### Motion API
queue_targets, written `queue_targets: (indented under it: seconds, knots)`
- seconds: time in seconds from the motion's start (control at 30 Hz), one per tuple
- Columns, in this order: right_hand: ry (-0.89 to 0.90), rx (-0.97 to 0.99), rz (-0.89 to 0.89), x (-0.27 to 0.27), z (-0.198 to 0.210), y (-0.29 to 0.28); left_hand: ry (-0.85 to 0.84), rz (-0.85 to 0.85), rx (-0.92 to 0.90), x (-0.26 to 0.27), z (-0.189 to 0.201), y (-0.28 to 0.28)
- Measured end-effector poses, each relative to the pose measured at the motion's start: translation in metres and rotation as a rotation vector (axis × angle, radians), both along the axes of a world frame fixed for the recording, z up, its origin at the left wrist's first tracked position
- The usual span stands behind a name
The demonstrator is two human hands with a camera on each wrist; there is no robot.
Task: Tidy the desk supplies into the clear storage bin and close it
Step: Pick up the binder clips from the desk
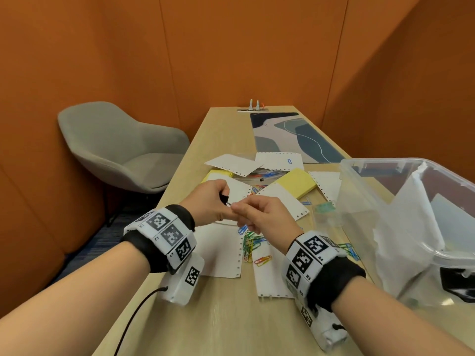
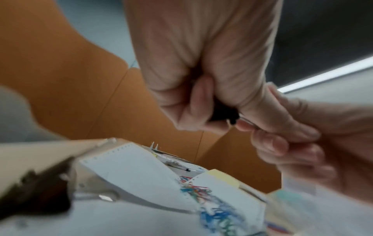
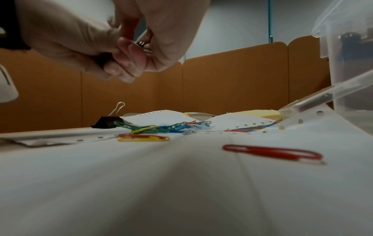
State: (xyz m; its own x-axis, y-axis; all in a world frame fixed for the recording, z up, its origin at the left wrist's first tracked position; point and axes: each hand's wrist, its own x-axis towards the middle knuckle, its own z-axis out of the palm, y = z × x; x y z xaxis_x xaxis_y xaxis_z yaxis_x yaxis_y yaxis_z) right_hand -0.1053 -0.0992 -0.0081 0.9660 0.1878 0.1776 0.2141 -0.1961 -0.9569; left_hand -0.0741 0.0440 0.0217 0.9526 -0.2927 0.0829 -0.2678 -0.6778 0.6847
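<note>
Head view: both hands meet above the wooden desk [image 1: 226,317], over the scattered paper. The left hand [image 1: 208,204] is curled around a black binder clip [image 1: 224,199], gripping its body. The right hand [image 1: 262,214] pinches the clip's wire handle between thumb and fingertips; the two hands touch at the clip.

Left wrist view: same grip from below, somewhat blurred. Black clip body [image 2: 222,115] sits in the curled left fingers [image 2: 193,103]; the right hand's fingers [image 2: 268,140] close on the thin wire.

Right wrist view, low over the sheets: a second black binder clip [image 3: 107,122] sits on the desk with one silver handle up, just beside a heap of coloured paper clips [image 3: 171,127]. A red paper clip [image 3: 272,153] lies apart, nearer the camera.

On the desk: perforated white sheets [image 1: 218,253], yellow sticky-note pads [image 1: 298,183], paper clips [image 1: 250,244] strewn between them. The clear storage bin [image 1: 359,201] stands open at the right edge, white paper and something dark inside. Grey chair [image 1: 123,147] left of the desk; patterned mat [image 1: 295,134] at the far end.
</note>
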Motion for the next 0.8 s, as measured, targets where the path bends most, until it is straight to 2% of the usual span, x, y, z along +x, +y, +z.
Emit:
queue_targets:
  seconds: [0.07, 0.13, 0.23, 0.3, 0.37, 0.43, 0.6, 0.7, 0.8]
  knots:
    - [-0.032, -0.076, -0.049, 0.001, -0.002, 0.0, 0.069, -0.058, 0.05, 0.0, 0.003, 0.006]
    - [-0.062, -0.151, -0.144, 0.004, -0.003, -0.002, 0.095, -0.01, 0.091, 0.003, 0.008, 0.018]
    - [-0.147, -0.288, -0.267, 0.005, -0.002, -0.004, -0.099, 0.269, 0.226, 0.015, 0.008, 0.044]
    - [-0.184, -0.317, -0.324, 0.004, -0.001, -0.005, -0.025, 0.392, 0.37, 0.019, 0.001, 0.055]
    - [-0.195, -0.296, -0.366, 0.004, -0.002, -0.005, 0.155, 0.371, 0.436, 0.015, -0.01, 0.055]
    - [-0.16, -0.224, -0.355, 0.004, -0.002, -0.005, 0.224, 0.369, 0.368, 0.01, -0.018, 0.049]
    - [0.074, 0.018, -0.167, 0.003, -0.003, 0.0, 0.195, 0.317, 0.422, 0.004, -0.003, 0.04]
    - [0.14, 0.02, -0.076, -0.001, -0.001, 0.003, 0.206, 0.224, 0.314, -0.005, 0.017, 0.029]
    - [0.168, -0.013, -0.038, -0.003, 0.002, 0.003, 0.098, 0.078, 0.272, -0.018, 0.03, 0.006]
